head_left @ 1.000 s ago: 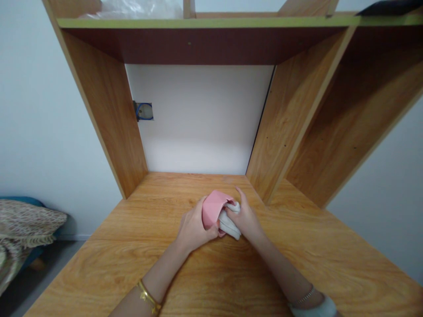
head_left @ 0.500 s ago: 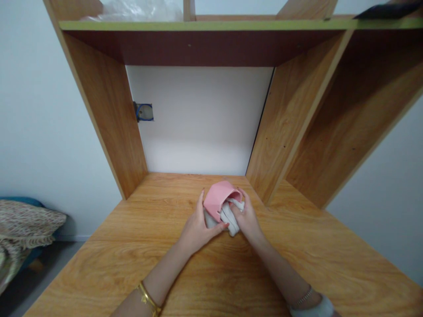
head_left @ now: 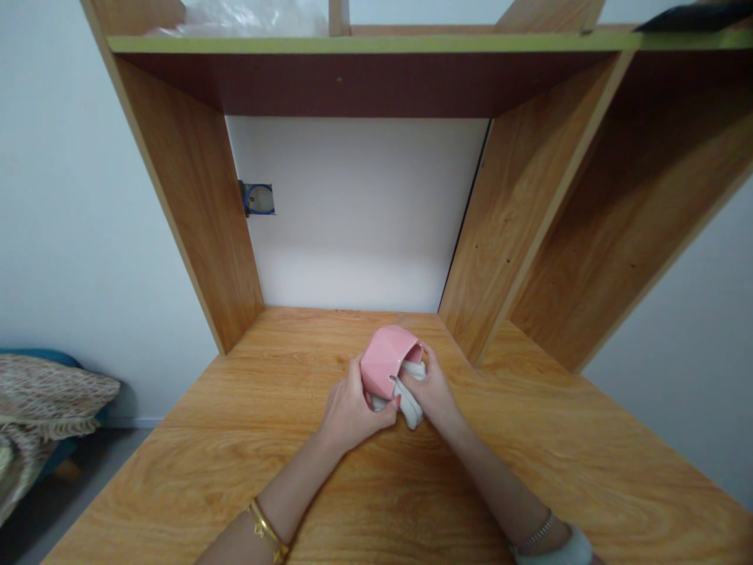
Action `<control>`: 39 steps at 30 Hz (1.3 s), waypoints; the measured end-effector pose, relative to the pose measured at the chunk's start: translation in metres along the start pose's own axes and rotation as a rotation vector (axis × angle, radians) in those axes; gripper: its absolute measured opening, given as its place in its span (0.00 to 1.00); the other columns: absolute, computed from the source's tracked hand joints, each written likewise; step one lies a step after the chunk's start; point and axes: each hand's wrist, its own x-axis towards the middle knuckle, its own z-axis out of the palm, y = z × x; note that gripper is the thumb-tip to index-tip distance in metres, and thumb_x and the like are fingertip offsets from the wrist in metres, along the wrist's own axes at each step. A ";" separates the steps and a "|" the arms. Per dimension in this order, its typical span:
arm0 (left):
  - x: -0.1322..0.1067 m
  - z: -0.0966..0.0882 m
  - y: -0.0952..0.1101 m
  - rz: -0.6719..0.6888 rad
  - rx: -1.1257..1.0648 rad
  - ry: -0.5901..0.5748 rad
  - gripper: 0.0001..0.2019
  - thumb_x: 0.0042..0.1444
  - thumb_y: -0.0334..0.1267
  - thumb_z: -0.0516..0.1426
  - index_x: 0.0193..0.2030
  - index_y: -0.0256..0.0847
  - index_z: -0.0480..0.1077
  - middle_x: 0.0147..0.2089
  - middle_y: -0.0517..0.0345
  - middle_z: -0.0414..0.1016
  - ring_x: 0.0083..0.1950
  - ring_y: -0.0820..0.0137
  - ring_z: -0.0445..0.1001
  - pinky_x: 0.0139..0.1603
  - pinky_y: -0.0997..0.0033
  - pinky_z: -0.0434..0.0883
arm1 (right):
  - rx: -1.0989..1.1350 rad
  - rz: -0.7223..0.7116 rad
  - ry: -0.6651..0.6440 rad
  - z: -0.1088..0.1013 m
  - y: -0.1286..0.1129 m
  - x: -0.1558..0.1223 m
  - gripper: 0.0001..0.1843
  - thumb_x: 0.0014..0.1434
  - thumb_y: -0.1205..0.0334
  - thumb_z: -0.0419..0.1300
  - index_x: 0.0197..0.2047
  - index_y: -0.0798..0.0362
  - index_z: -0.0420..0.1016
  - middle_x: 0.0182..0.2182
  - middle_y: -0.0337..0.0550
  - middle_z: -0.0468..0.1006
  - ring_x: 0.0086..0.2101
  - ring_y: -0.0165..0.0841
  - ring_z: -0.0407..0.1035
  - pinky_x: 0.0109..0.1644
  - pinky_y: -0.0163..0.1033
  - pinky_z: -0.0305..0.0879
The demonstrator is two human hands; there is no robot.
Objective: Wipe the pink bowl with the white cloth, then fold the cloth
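Pink ceramic cup [head_left: 387, 362] is sitting tipped on its side near the middle of the frame, just above the wooden bench [head_left: 235, 455]. Left hand [head_left: 351, 408] is gripping its outside, while right hand [head_left: 434, 394] is stuffing a crumpled white cloth [head_left: 408, 400] into its mouth.

The desk [head_left: 529, 471] is wood-grain laminate, smooth with a faint sheen, as are the shelf panels [head_left: 200, 212] at 10 and 2 o'clock. The pink cup [head_left: 383, 367] looks smooth and slightly glossy, maybe ceramic or plastic. The white cloth [head_left: 407, 399] is soft and matt. Crinkled clear plastic [head_left: 247, 17] lies at 11 o'clock. The bangle [head_left: 263, 530] is shiny gold metal.
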 end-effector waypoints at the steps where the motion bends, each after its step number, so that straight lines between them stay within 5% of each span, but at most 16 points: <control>1: 0.000 0.000 0.000 0.005 0.017 0.006 0.31 0.44 0.47 0.58 0.52 0.37 0.53 0.24 0.64 0.67 0.25 0.69 0.69 0.26 0.72 0.64 | -0.017 0.002 0.004 0.000 0.000 0.000 0.36 0.41 0.57 0.62 0.53 0.54 0.54 0.36 0.44 0.74 0.34 0.35 0.70 0.38 0.40 0.67; 10: -0.001 -0.004 0.000 0.013 0.045 0.026 0.34 0.42 0.47 0.58 0.56 0.41 0.54 0.36 0.54 0.73 0.38 0.61 0.73 0.36 0.66 0.67 | -0.168 0.010 0.007 -0.013 -0.003 0.005 0.41 0.41 0.58 0.61 0.58 0.55 0.51 0.27 0.37 0.74 0.26 0.33 0.69 0.31 0.38 0.66; 19: 0.003 -0.011 -0.010 -0.020 0.131 0.067 0.36 0.43 0.52 0.56 0.58 0.38 0.56 0.39 0.49 0.75 0.39 0.55 0.73 0.40 0.59 0.68 | -0.195 -0.070 -0.118 -0.005 -0.006 -0.005 0.35 0.43 0.64 0.57 0.56 0.55 0.55 0.29 0.38 0.74 0.27 0.31 0.68 0.32 0.37 0.65; 26: 0.004 -0.007 -0.010 -0.048 0.051 0.077 0.34 0.47 0.53 0.55 0.59 0.38 0.56 0.42 0.50 0.74 0.40 0.59 0.73 0.40 0.63 0.69 | -0.149 -0.057 -0.112 -0.013 -0.005 -0.002 0.35 0.46 0.65 0.54 0.59 0.52 0.52 0.23 0.34 0.72 0.22 0.30 0.65 0.26 0.34 0.63; 34: 0.006 0.000 -0.008 -0.033 -0.211 -0.030 0.38 0.47 0.51 0.58 0.61 0.40 0.47 0.51 0.48 0.68 0.46 0.61 0.70 0.43 0.64 0.67 | 0.015 -0.099 0.042 -0.007 0.003 0.001 0.30 0.47 0.64 0.53 0.56 0.53 0.53 0.40 0.45 0.72 0.36 0.33 0.69 0.42 0.41 0.66; 39: 0.004 0.010 -0.009 -0.029 -0.389 -0.052 0.32 0.50 0.48 0.56 0.57 0.40 0.48 0.45 0.51 0.70 0.36 0.69 0.71 0.36 0.69 0.69 | 0.075 -0.099 0.040 -0.006 0.006 0.002 0.27 0.46 0.62 0.55 0.51 0.53 0.58 0.41 0.46 0.72 0.39 0.35 0.69 0.46 0.43 0.64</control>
